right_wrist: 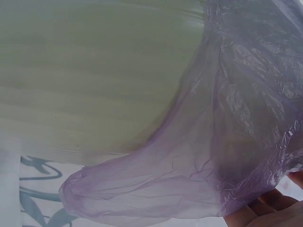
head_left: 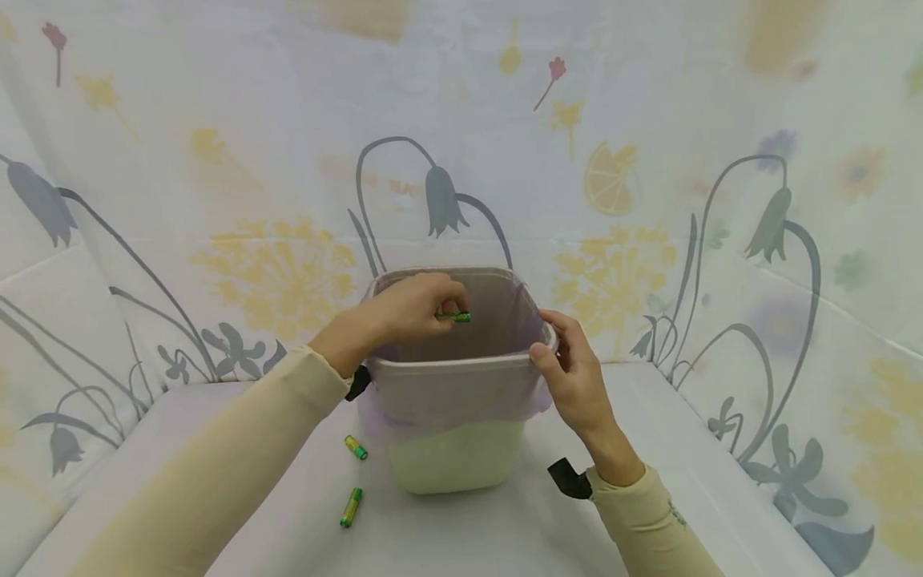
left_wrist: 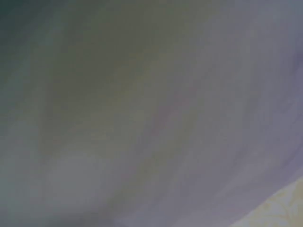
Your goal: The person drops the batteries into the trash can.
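Note:
A pale green waste bin (head_left: 454, 457) stands upright on the white surface, lined with a thin purple bag (head_left: 447, 397) folded out over its rim. My left hand (head_left: 418, 306) is over the bin's opening and pinches a green and yellow battery (head_left: 454, 317). At the right corner my right hand (head_left: 573, 373) grips the lined rim, thumb in front and fingers round the side. In the right wrist view the purple bag (right_wrist: 156, 179) hangs loose beside the bin's green wall (right_wrist: 90, 80), with fingers (right_wrist: 265, 208) at its edge. The left wrist view is blurred, filled by purplish film (left_wrist: 227, 123).
Two more batteries lie left of the bin: one close to it (head_left: 356, 447), another nearer the front (head_left: 351, 507). Behind and at both sides hangs a white cloth (head_left: 461, 96) printed with flowers. Black straps (head_left: 570, 478) show at the sleeves' cuffs.

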Motion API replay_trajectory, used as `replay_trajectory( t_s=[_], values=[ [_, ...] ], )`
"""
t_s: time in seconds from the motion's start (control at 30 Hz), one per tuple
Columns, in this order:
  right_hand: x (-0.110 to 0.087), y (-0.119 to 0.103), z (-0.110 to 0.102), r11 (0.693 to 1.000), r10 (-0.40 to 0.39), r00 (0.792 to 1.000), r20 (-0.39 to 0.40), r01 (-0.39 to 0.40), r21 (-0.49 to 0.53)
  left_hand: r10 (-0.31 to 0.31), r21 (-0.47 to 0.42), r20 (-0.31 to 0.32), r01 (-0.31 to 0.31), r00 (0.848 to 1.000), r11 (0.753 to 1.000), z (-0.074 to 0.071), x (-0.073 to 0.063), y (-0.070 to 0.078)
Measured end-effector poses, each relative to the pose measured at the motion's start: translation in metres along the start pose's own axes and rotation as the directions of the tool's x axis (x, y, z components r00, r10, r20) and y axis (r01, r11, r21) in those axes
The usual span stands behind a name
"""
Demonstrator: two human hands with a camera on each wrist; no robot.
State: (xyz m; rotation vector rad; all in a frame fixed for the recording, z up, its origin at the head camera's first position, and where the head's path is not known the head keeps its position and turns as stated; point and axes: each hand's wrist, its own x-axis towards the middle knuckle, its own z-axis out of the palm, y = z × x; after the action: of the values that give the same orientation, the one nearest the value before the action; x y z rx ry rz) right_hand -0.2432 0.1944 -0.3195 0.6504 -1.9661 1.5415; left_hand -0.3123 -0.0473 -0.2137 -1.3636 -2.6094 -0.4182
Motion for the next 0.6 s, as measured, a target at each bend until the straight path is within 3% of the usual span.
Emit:
replay_trajectory(
  t_s=[0.27, 0.6],
  values=[
    [0.0013, -0.0007, -0.0007, 1.000, 0.001, 1.000, 0.001, -0.002, 0.015, -0.080, -0.022, 0.043, 0.081, 0.996, 0.997, 0.0050, -0.0001, 0.0014],
    [0.0012, -0.0009, 0.0003, 1.000, 0.012, 1.000, 0.003, -0.013, 0.022, -0.101, -0.037, 0.077, 0.104, 0.992, 0.994, 0.0056, -0.0002, 0.0011]
  ],
)
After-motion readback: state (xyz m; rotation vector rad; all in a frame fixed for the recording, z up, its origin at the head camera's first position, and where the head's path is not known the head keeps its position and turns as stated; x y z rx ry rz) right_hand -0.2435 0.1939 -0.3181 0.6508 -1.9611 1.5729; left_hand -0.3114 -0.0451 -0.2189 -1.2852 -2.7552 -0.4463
